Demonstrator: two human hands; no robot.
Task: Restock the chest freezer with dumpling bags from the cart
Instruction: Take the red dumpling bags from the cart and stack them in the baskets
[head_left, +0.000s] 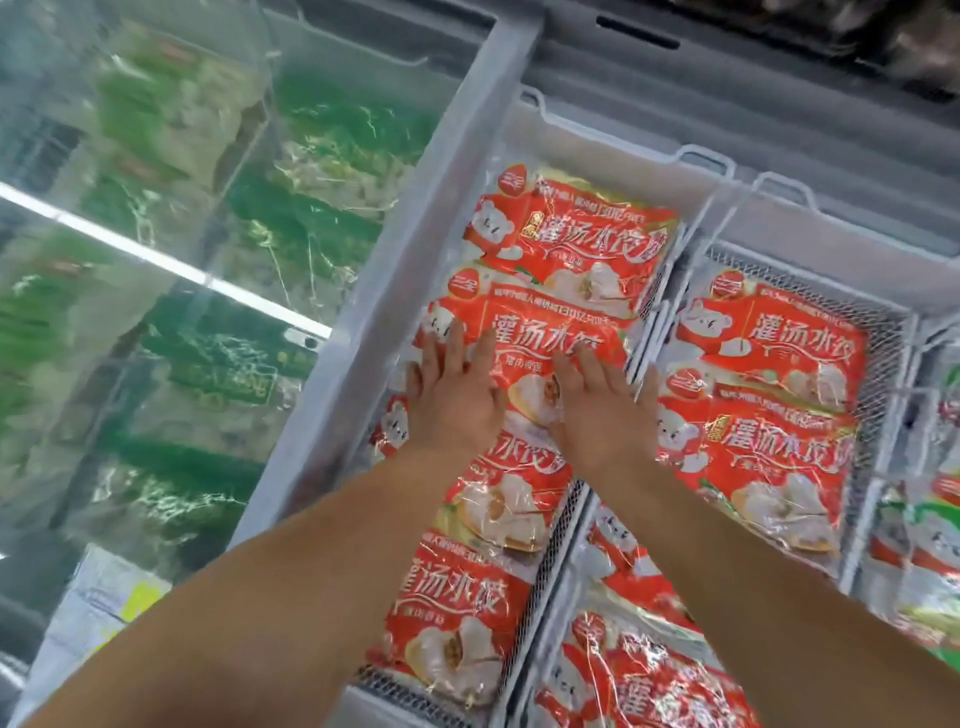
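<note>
Both my hands lie flat on a red dumpling bag in the open chest freezer, fingers straight and spread, pressing down rather than gripping. My left hand covers the bag's left part, near the cartoon figure printed there, and my right hand sits on the right part, its fingers reaching toward the wire divider. This bag lies in the left basket, overlapping another red bag behind it and a further one nearer to me, with one more red bag at the near end of the row. In the neighbouring basket to the right, more red bags lie in the same overlapping way. To the left, a closed glass lid covers green packets, blurred under reflections. At the far right edge, some green and white packs show partly.
</note>
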